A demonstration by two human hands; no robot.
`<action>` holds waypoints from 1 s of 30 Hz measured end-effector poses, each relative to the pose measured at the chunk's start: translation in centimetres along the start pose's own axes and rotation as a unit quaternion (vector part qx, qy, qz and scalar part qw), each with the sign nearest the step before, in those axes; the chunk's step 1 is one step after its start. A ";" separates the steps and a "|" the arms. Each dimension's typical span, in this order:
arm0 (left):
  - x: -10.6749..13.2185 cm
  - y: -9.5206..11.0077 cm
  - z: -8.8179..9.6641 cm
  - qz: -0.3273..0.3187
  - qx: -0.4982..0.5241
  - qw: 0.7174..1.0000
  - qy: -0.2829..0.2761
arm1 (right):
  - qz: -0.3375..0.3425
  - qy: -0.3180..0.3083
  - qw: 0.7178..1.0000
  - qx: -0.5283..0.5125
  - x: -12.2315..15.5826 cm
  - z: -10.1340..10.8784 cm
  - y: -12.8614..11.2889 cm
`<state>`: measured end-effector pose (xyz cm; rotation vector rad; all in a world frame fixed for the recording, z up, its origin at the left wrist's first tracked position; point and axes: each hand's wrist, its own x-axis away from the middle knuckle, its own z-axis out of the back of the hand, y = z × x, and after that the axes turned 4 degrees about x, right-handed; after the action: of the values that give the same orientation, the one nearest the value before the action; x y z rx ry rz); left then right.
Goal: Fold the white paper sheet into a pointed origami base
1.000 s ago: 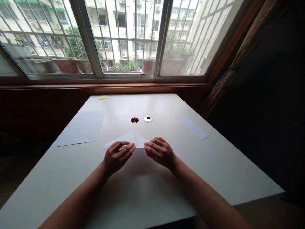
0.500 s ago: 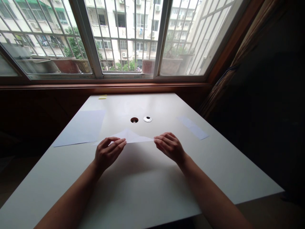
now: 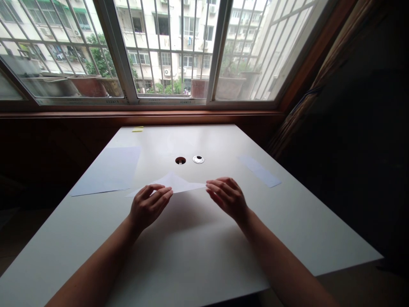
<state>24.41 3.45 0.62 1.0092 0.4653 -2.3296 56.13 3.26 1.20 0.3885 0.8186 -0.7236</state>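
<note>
A white sheet folded into a flat triangle point(image 3: 174, 183) lies on the white table point(image 3: 191, 247), its point toward the window. My left hand point(image 3: 148, 207) rests on the sheet's left part, fingers curled and pressing down on the near edge. Over at the sheet's right tip, my right hand point(image 3: 226, 197) has its fingers bent and its fingertips touching the paper. Both forearms reach in from the near edge of the table.
A stack of white paper point(image 3: 108, 170) lies at the left of the table. A narrow paper strip point(image 3: 259, 171) is at the right. A round cable hole point(image 3: 180, 160) and a metal cap point(image 3: 198, 159) sit behind the sheet. A yellow bit point(image 3: 137, 129) lies near the window sill.
My hands moved apart along the folded sheet's near edge, left hand leftward and right hand rightward. Since half a second ago they have barely shifted.
</note>
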 end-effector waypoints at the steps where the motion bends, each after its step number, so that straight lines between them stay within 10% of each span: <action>1: 0.0 0.2 -0.1 -0.003 0.004 1.000 -0.004 | 0.011 -0.019 1.000 -0.005 -0.4 -0.6 -0.9; 8: -0.1 1.4 -0.7 -0.022 0.022 0.999 -0.018 | 0.062 -0.072 0.995 -0.012 -2.1 -3.0 -4.0; 30: 0.3 -1.7 0.1 -0.028 0.004 0.999 -0.047 | 0.025 -0.032 0.999 0.012 -0.4 -2.6 -0.6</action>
<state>23.19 4.63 0.61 0.8972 0.4523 -2.4177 54.17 4.51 -0.10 0.4050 0.7385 -0.6971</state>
